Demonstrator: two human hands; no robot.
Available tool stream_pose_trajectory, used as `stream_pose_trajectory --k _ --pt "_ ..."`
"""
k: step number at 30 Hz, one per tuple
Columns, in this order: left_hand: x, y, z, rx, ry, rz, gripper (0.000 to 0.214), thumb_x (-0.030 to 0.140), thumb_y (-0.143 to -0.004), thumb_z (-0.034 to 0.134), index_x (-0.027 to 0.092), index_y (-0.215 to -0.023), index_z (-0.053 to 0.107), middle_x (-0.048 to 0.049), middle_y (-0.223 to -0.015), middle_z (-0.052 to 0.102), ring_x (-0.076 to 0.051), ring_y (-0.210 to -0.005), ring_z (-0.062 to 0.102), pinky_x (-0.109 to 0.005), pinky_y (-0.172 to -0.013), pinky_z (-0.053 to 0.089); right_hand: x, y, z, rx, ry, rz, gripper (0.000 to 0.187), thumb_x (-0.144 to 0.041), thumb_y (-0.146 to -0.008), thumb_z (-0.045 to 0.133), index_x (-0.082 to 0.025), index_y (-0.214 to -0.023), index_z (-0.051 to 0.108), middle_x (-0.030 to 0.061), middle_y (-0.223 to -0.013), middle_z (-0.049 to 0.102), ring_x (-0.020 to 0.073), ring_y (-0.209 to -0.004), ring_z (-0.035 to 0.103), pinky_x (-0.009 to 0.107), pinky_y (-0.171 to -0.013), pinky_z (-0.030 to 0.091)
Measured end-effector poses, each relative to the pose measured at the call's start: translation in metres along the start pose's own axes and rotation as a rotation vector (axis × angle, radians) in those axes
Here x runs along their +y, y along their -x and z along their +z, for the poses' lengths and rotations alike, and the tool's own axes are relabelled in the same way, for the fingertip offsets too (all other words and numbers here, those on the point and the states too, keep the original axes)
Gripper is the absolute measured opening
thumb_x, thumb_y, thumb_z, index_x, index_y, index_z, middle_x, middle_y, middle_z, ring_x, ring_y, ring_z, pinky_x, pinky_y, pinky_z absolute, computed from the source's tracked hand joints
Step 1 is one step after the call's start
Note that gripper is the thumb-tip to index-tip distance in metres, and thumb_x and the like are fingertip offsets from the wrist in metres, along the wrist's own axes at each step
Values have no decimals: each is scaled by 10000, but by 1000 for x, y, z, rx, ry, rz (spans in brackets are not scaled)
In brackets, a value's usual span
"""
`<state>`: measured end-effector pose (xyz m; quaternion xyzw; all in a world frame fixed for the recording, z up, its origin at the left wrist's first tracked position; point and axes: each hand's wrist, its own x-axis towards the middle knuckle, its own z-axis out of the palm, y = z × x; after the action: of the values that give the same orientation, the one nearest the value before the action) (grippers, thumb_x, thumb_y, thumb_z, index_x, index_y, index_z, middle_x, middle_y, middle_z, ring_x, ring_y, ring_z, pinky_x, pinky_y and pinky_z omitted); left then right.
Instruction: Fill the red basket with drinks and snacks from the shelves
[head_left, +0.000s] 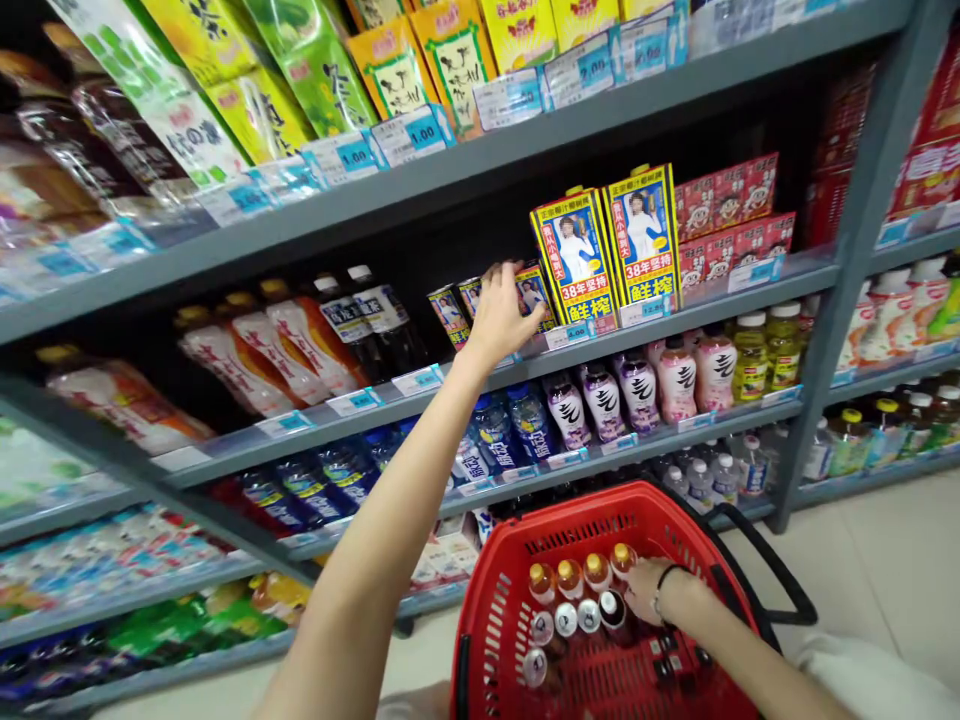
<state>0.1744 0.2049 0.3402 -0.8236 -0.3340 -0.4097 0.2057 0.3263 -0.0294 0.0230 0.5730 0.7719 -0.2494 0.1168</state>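
- My left hand (501, 318) is raised to the middle shelf (720, 300), fingers curled round a small drink can (534, 292) that stands at the shelf's front edge; the hand hides part of the can, and what shows is a blue and yellow label with a figure in white
- Two more small cans (459, 310) with the same label stand just left of that hand, touching one another
- Just right of the held can stand two tall cartons (611, 245), blue with yellow borders, each printed "38年坚持" and "鲜榨" under a picture of a person in white
- A price tag (577, 332) on the shelf edge below the cartons reads 4.00; tags on the shelf above read 1.00 and 2.00
- Red snack boxes (731, 215) are stacked at the right end of the same shelf
- My right hand (651, 590), a dark band at its wrist, is down inside the red basket (517, 580), fingers bent over the capped bottles (581, 600) packed upright there; whether it grips one I cannot tell
- The can is high and well apart from the basket, with rows of bottles on the lower shelves between
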Motion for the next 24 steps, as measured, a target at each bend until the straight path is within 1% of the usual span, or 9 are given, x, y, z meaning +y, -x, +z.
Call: stream_pose_trajectory --k 3,5,7,9,12,15,18,21,24 --pt "6 13 -15 5 52 66 545 345 -937 779 156 -1344 470 -119 -1304 610 -206 -1200 579 -427 -1078 515 -6 5 -1 -8 12 8 411 -112 -872 599 -79 -1232 794 282 -1245 740 408 -1216 713 487 -1016 597" --pt "19 23 -30 67 66 92 509 337 -929 796 157 -1315 519 -103 -1221 618 -201 -1101 600 -415 -986 562 -11 11 -4 11 8 1 382 -101 -842 627 -116 -1174 817 262 -1212 758 419 -1197 723 499 -996 606" --pt "40 41 -51 204 63 135 438 295 -940 780 163 -1300 568 -99 -1172 611 -206 -1062 600 -404 -935 576 -17 19 -8 62 0 -9 317 -113 -850 625 -141 -1094 826 245 -1187 771 426 -1184 730 513 -995 598" --pt "66 68 -77 411 64 194 422 242 -952 747 199 -1333 569 -106 -1198 612 -243 -1130 592 -433 -963 561 -22 23 -13 165 -9 -29 297 -181 -939 548 -154 -1096 800 224 -1183 776 397 -1182 738 498 -1020 572" --pt "101 122 -109 551 138 268 538 198 -884 789 245 -1362 548 -100 -1184 617 -276 -1138 620 -465 -965 562 -28 21 -19 341 -374 -98 375 -280 -1039 370 -157 -1058 723 176 -1039 794 292 -1006 788 384 -912 584" --pt "122 180 -116 412 298 231 561 200 -879 781 236 -1376 525 -110 -1204 617 -298 -1186 654 -494 -1000 574 -31 12 -21 298 -1136 -130 402 -364 -1046 295 -156 -961 628 151 -905 774 209 -736 751 294 -702 562" --pt "129 239 -97 77 487 -3 498 187 -921 742 220 -1362 513 -113 -1226 676 -259 -1138 708 -425 -964 609 -33 7 -20 148 -1683 -140 518 -475 -1060 220 -142 -1030 617 166 -952 769 200 -730 734 311 -711 572" --pt "126 291 -68 -154 618 -164 456 203 -944 730 219 -1348 519 -85 -1164 744 -199 -979 762 -323 -867 636 -37 5 -15 46 -1896 -104 562 -493 -1070 182 -141 -1147 613 140 -929 768 225 -760 753 335 -707 587" --pt "120 324 -45 -287 714 -53 420 198 -949 701 209 -1335 536 -114 -1222 752 -224 -1101 762 -330 -921 639 -43 4 -6 -7 -1961 -31 452 -455 -1057 275 -161 -1172 599 92 -876 759 221 -738 752 330 -671 599"
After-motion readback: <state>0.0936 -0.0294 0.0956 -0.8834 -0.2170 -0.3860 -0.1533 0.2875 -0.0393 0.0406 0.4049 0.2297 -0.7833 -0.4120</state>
